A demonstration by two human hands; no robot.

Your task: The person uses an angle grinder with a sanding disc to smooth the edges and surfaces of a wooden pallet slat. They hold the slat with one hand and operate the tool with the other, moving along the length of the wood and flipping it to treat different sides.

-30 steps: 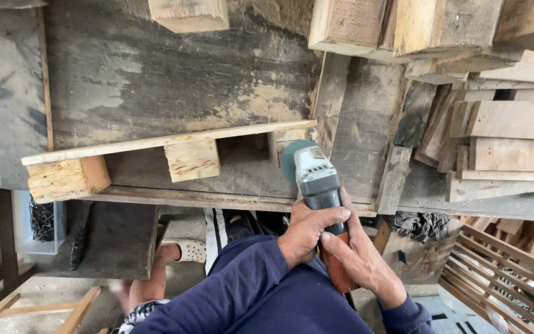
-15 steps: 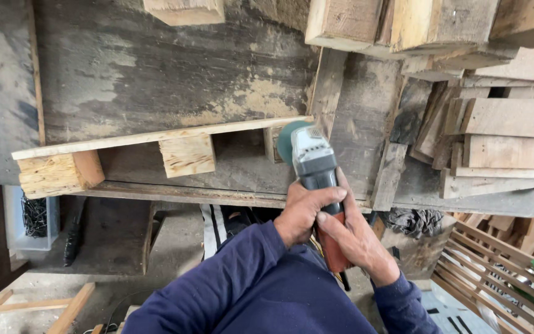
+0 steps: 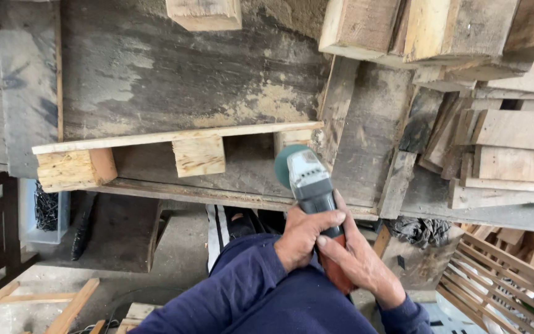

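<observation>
Centrally, both hands grip the angle grinder [image 3: 309, 179]: left hand [image 3: 301, 238] fingers clamped on its grey body, right hand [image 3: 360, 260] wrapped round the orange handle. Disc meets the pallet [image 3: 174, 139] block; best kept flat, pressure light.

Pale pallet [image 3: 174, 137] on weathered boards [image 3: 156, 68]

One angle grinder [image 3: 309, 180], two hands, one pallet [image 3: 174, 162] showing three wooden blocks, and one clear bin [image 3: 39, 210] are showing.
</observation>
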